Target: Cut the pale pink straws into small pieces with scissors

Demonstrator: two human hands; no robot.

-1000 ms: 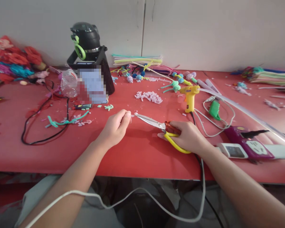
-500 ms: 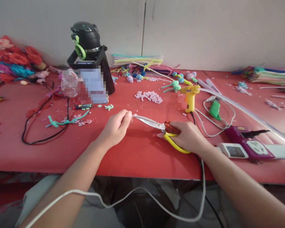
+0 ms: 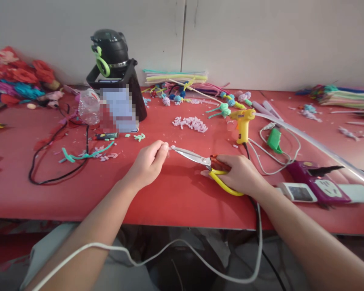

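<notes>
My right hand (image 3: 238,171) is closed round the yellow and orange handles of a pair of scissors (image 3: 197,157), whose blades point left. At their tips, my left hand (image 3: 150,161) is pinched with thumb against fingers. A tiny pale bit shows at the fingertips beside the blade tips, too small to name; whatever else the fingers hold is hidden. Just beyond the blades lies a pile of short pale pink cut pieces (image 3: 190,124), which look like chopped pipe cleaner. A yellow glue gun (image 3: 243,125) stands on the table behind my right hand.
On the red table (image 3: 166,202) are a black bottle (image 3: 136,89) with a phone (image 3: 118,107) against it, and bundled pipe cleaners (image 3: 176,76) by the wall. A purple power strip (image 3: 318,182) lies at right. A white cable (image 3: 157,256) loops across my lap.
Both hands and the scissors stay in practically the same place. The view has shifted very slightly; nothing else visibly differs.
</notes>
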